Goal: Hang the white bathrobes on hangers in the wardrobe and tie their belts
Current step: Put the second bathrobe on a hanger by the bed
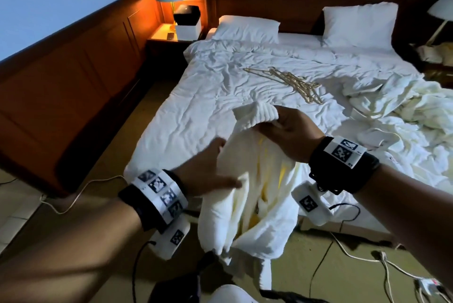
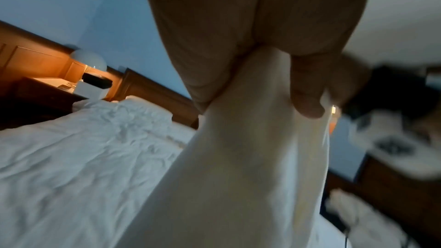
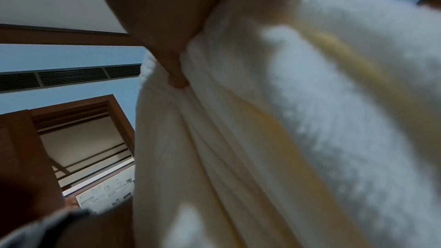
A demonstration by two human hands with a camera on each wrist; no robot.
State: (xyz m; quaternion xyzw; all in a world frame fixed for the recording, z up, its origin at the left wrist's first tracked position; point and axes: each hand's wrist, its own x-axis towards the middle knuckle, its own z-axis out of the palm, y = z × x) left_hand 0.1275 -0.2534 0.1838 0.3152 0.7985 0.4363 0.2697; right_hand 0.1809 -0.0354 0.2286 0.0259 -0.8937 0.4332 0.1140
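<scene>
While both the right hand and left hand grip the bathrobe, its tail dangles floorward; hangers wait at twelve o'clock; loose folds could snag or slip.

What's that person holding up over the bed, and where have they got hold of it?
A white bathrobe. The right hand grips a bunched fold at its top end; the left hand grips the cloth lower down on its side. The rest hangs loose.
</scene>
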